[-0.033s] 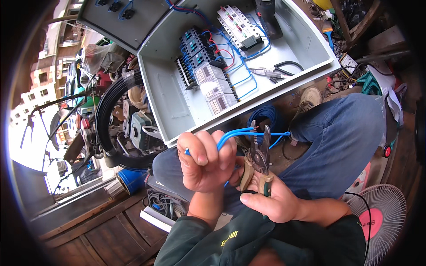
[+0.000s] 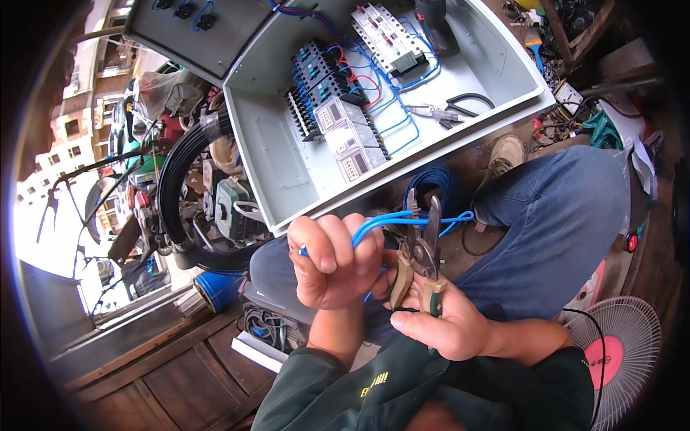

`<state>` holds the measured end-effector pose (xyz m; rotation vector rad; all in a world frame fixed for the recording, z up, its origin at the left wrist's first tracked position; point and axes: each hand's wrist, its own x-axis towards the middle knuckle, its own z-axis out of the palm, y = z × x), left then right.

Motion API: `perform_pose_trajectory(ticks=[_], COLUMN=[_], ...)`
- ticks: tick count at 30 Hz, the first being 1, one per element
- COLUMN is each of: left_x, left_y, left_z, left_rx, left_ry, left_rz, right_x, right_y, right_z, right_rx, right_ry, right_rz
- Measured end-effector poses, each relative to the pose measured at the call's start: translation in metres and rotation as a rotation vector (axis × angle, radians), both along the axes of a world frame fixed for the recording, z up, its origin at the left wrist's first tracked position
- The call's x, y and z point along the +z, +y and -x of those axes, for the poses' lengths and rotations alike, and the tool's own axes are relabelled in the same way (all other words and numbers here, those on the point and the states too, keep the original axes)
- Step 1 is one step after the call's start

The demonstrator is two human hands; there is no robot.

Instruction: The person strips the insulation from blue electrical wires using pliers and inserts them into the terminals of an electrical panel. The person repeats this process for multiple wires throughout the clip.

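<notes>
My left hand is closed around blue wire, whose bent lengths cross toward the right over the pliers. My right hand grips wire-stripping pliers by the tan-and-green handles, their metal jaws pointing up and apart, with the blue wire at them. Whether the jaws bite the wire I cannot tell. Just above sits a pale grey metal enclosure holding black contactors, a white breaker row, clear-covered modules, blue and red wiring, loose tools and a black cylindrical tool.
Behind the pliers lie a blue wire coil and my shoe. A black cable coil, heaped equipment and a blue bucket are at left. A fan stands at lower right, beside my jean-clad leg.
The view has shifted very slightly. Both hands, the wire and the pliers keep almost the same pose.
</notes>
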<state>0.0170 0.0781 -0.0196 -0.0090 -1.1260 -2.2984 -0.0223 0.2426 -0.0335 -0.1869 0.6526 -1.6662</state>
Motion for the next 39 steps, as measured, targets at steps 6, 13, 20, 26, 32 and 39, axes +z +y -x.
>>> perform_pose_trajectory(ticks=[6,13,20,26,32,39], left_x=[-0.017,-0.029,-0.034,-0.034,-0.037,-0.042], left_y=[-0.003,-0.009,-0.018,-0.023,-0.024,-0.026], left_z=[-0.019,-0.03,-0.034,-0.036,-0.037,-0.041], left_rx=[0.02,-0.031,-0.084,-0.108,-0.111,-0.103], left_ry=[0.01,0.114,0.121,0.126,0.118,0.099], left_rz=[0.074,0.007,0.022,0.0,0.001,0.002], right_x=[0.002,0.004,-0.001,-0.003,-0.005,-0.009], right_y=[0.001,-0.002,-0.004,-0.005,-0.007,-0.008], right_z=[0.007,0.008,0.007,0.0,-0.007,-0.011], right_rx=[0.123,0.176,0.21,0.118,0.129,0.105], right_ry=[-0.088,-0.055,0.073,0.121,0.01,0.093], right_rz=[-0.042,-0.055,-0.063,-0.072,-0.132,-0.171])
